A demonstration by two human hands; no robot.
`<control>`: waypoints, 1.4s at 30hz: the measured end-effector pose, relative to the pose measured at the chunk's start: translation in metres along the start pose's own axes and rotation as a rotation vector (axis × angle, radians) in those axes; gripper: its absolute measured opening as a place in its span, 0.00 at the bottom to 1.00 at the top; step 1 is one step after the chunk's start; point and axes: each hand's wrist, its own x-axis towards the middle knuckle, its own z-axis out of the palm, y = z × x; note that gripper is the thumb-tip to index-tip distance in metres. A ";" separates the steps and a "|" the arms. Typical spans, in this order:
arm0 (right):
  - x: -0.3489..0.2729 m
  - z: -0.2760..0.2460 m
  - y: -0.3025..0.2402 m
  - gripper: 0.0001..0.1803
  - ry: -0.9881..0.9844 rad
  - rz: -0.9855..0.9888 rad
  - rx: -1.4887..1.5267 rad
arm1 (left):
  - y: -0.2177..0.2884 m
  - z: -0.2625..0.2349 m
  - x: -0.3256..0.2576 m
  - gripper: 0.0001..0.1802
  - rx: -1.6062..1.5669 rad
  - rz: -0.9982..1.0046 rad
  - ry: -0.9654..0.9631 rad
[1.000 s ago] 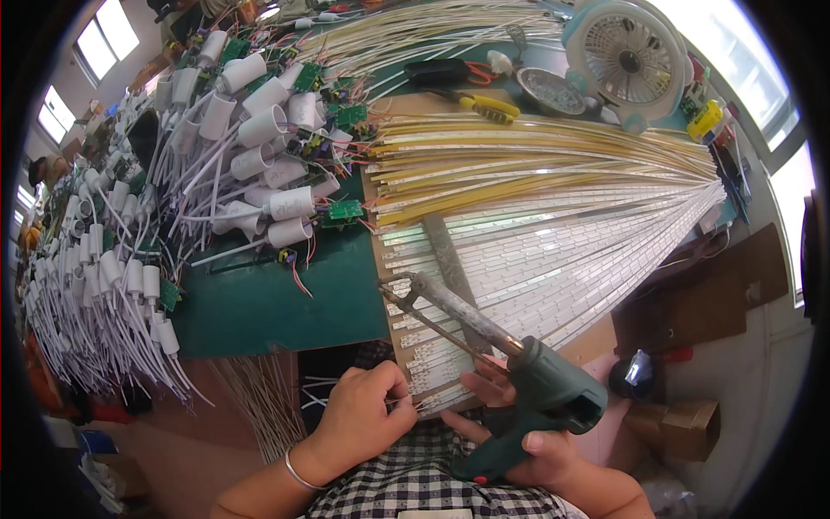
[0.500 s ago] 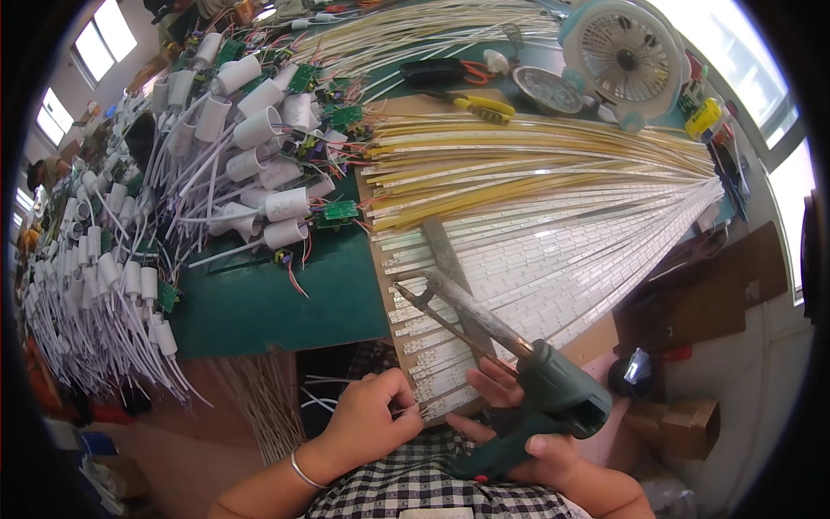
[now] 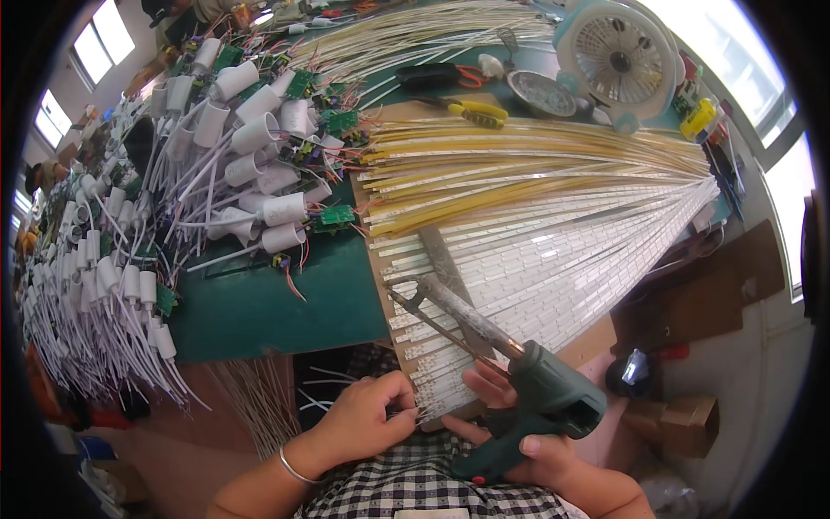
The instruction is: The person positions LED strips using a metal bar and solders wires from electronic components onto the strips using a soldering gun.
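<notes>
In right hand, apparently soldering gun.

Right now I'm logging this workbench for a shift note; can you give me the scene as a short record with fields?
Left hand: fingers pinch the near ends of the white strips
Right hand: grips a green soldering gun, tip over the strips
Beyond: yellow strips fanned out
Left of bench: white lamp sockets with wires on a green mat
Far end: small fan

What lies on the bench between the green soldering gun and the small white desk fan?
In the head view, fanned white LED strips and yellow strips fill the stretch between the soldering gun and the fan.
</notes>
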 end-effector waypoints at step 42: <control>0.002 -0.004 -0.004 0.44 0.048 -0.302 -0.026 | 0.019 -0.010 0.037 0.37 0.621 0.145 0.355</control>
